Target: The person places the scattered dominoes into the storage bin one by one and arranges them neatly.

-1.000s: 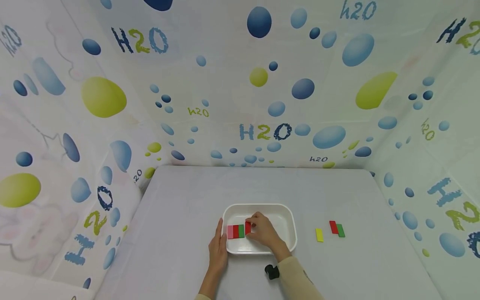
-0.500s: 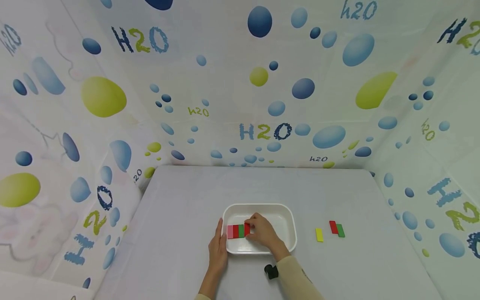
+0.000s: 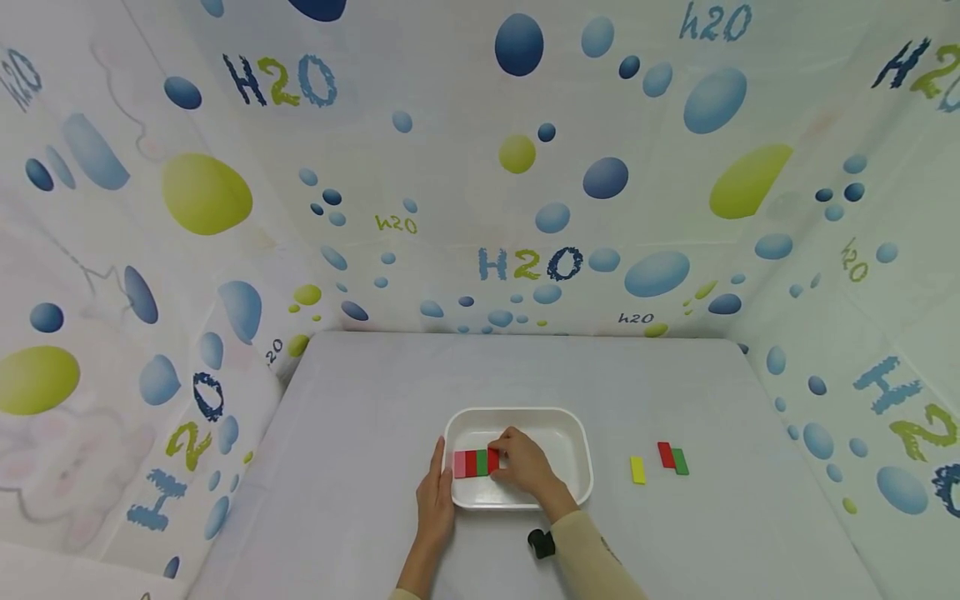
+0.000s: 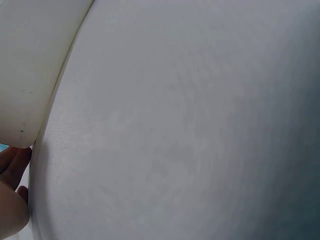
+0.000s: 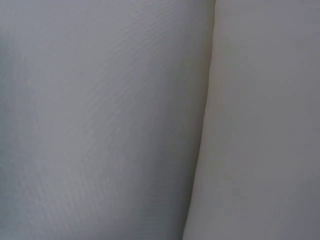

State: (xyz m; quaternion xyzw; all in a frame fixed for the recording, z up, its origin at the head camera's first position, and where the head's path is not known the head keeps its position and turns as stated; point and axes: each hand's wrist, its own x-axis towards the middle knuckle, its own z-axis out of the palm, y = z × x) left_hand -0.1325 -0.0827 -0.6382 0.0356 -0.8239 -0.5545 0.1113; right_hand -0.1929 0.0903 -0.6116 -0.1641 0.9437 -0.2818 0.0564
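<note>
A white tray (image 3: 555, 442) stands on the table in the head view. Inside it, at the left, a pink block (image 3: 460, 464), a red block (image 3: 471, 463) and a green block (image 3: 482, 462) lie side by side in a row. My right hand (image 3: 527, 467) pinches another red block (image 3: 492, 461) between thumb and fingers at the row's right end, against the green one. My left hand (image 3: 436, 500) rests along the tray's left wall with its fingers straight. Part of that hand (image 4: 12, 200) shows beside the tray (image 4: 35, 75) in the left wrist view.
To the right of the tray lie a yellow block (image 3: 637, 470), a red block (image 3: 666, 454) and a green block (image 3: 680, 461), the last two touching. A small black object (image 3: 542, 543) sits beside the right sleeve (image 3: 596, 558). The right wrist view shows only pale cloth surfaces.
My right hand has moved the red block slightly left, closing the gap to the green block. The left hand and tray have stayed put.
</note>
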